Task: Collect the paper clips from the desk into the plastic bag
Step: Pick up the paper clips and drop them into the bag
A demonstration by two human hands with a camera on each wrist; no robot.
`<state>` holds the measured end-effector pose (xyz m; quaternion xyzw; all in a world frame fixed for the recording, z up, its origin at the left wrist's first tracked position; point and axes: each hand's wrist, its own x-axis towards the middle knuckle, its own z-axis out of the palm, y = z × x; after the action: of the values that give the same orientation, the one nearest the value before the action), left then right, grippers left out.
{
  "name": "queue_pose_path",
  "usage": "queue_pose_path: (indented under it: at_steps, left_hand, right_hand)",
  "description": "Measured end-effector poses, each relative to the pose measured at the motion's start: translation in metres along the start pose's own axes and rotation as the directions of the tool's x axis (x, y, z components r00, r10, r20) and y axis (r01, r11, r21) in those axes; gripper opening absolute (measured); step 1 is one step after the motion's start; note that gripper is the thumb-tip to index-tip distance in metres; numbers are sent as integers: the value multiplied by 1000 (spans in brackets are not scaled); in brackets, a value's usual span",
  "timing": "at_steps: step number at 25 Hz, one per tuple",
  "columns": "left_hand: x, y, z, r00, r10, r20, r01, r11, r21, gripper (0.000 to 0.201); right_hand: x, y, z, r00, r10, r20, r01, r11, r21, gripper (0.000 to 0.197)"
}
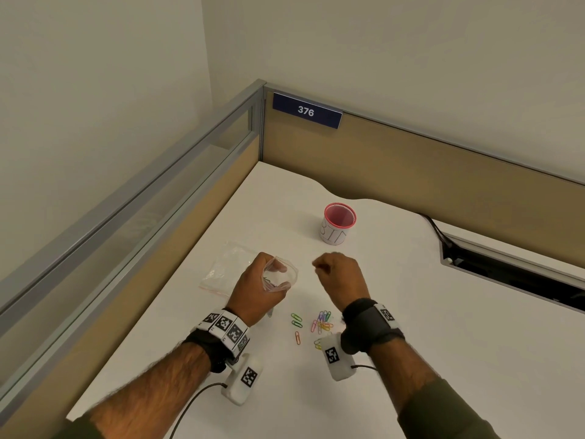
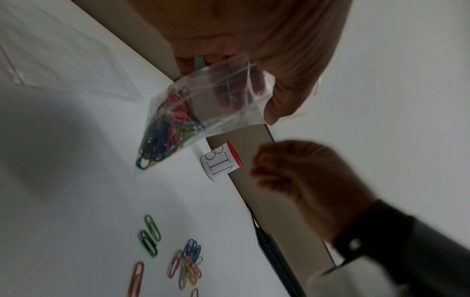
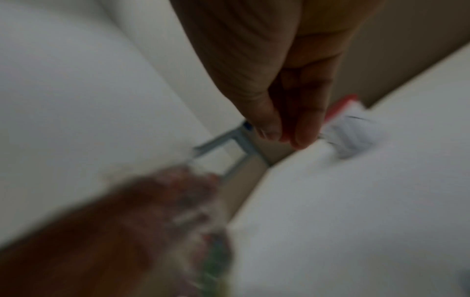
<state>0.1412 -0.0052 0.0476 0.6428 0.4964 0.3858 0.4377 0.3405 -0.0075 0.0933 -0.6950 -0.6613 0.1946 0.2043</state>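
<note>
My left hand (image 1: 256,293) holds a clear plastic bag (image 1: 280,275) up above the desk with its mouth spread wide. In the left wrist view the bag (image 2: 203,112) has several coloured paper clips bunched in its lower corner. My right hand (image 1: 338,274) hovers just right of the bag's mouth, thumb and forefinger pinched together (image 3: 287,120); a thin reddish sliver shows between them, blurred. Loose paper clips (image 1: 321,323) lie in a small pile on the desk below my right wrist. Two green clips (image 2: 150,235) and an orange clip (image 2: 136,279) lie beside the pile.
A second, flat clear bag (image 1: 228,267) lies on the white desk (image 1: 427,343) left of my left hand. A red-rimmed cup (image 1: 338,223) marked BIN stands behind the hands. Partition walls (image 1: 411,160) close the desk's back and left. A cable slot (image 1: 506,274) opens at the right.
</note>
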Motion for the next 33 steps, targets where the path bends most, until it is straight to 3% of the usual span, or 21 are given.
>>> queue_pose_path:
  at_steps: [3,6,8,12,17,22,25,28,31,33]
  left_hand:
    - [-5,-2,-3,1000,-1,-3,1,1000,-3,36]
    - [-5,-4,-3,1000,-5,-8,5,1000,-1,36]
    - [-5,-4,-3,1000,-8,-12,8,1000,0,36]
    - [-3,-4,-2,1000,0,-7,0,1000,-14,35]
    - [-2,-7,-2,1000,-3,-14,2,1000,-22,36]
    - [-2,-8,1,1000,-9,-11,9,1000,-20,36]
    - [-1,-6,4,1000,2,-2,-2,1000,-10,38]
    - [0,-6,3,1000,5,-3,-5,1000,-12,39]
    - [2,-6,2,1000,19,-11,-19,999,-28,38]
    - [2,-4,1,1000,19,-13,-20,999,-38,38]
  right_hand:
    - [-9,47,27,972,177,152,-158,979,-130,26]
    - [-28,70,50,935,230,270,-148,945,-293,32]
    - [-39,71,62,942,198,271,-106,941,-320,25]
    - [-57,62,65,934,131,333,-63,976,-207,20]
    - [-81,76,53,898,258,355,-188,957,-219,53]
    - [-68,54,76,930,281,238,-243,954,-177,29]
    - [-50,44,75,952,234,195,-213,969,-123,27]
    - [-37,35,77,977,88,196,-66,991,-116,33]
    - [-34,25,89,940,-42,339,109,977,-181,34]
    - [-39,27,94,927,-100,360,193,954,-231,23]
